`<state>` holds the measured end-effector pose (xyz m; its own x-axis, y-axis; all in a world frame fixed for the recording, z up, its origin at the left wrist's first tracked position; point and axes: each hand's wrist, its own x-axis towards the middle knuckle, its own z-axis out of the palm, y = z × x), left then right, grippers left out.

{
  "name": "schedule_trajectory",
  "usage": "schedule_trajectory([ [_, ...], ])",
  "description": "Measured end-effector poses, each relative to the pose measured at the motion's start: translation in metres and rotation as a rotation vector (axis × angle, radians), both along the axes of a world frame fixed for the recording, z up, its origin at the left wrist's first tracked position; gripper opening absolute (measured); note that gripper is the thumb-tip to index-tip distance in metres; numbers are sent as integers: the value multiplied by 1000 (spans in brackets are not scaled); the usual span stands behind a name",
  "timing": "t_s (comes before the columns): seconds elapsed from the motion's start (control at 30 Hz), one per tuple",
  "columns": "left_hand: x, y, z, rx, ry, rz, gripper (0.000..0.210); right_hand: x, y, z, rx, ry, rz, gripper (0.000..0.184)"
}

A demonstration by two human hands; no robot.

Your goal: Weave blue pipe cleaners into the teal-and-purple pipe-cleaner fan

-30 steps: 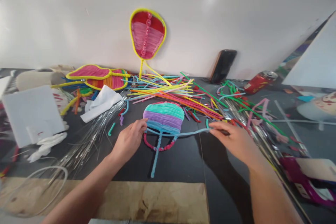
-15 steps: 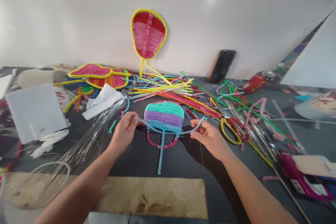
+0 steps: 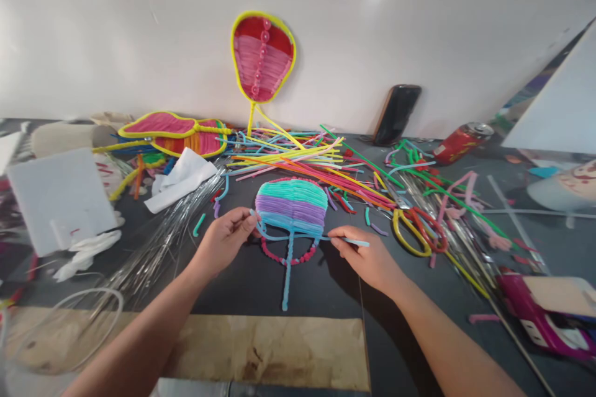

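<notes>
On the dark table in front of me lies a fan-shaped pipe cleaner piece [image 3: 292, 205], banded in teal, purple and blue, with a pink-red bumpy rim and a twisted blue handle pointing toward me. A loose light blue pipe cleaner [image 3: 277, 237] runs across its lower part. My left hand [image 3: 226, 240] pinches that pipe cleaner's left end beside the fan's left rim. On the other side, my right hand [image 3: 365, 255] grips it between thumb and fingers, its tip sticking out to the right. The handle lies between my hands.
Colourful pipe cleaners [image 3: 298, 155] are heaped behind the fan. A finished pink and yellow fan [image 3: 264, 59] leans on the white wall. Scissors [image 3: 414, 232], a phone [image 3: 397, 115], a red can [image 3: 463, 142] and a magenta tool [image 3: 535, 316] stand or lie rightward. Silvery strands [image 3: 153, 248] lie left.
My left hand has moved right to the fan's left rim. My right hand has shifted slightly left and lower along the pipe cleaner, which now has its right end pointing outward.
</notes>
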<state>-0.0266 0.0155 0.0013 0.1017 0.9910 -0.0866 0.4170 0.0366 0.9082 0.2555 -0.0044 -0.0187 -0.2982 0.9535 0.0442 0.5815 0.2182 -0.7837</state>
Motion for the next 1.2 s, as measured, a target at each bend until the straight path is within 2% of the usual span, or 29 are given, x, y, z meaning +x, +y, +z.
schedule_trajectory([
  [0.1,-1,-2,4,-12,49,-91,37,1,0,-1,-93,75,-35,18],
  [0.27,1,-4,3,-198,-183,-89,33,-1,-1,-2,-179,157,-120,23],
  [0.37,2,-5,-4,-187,-185,-106,26,-4,-3,-2,-156,120,-142,26],
  [0.43,2,-4,-10,-94,-53,-133,20,-5,-3,-2,-103,87,-131,27],
  [0.6,-2,0,-23,406,366,-176,17,-5,-2,-6,22,10,-95,25],
  [0.67,-4,3,-26,528,451,-196,19,-5,-1,-8,64,-23,-87,23],
  [0.87,-5,6,-33,602,491,-251,24,-6,-1,-8,117,-39,-56,21],
  [1.2,0,4,-26,636,448,-301,21,-4,0,-7,57,-15,-59,23],
])
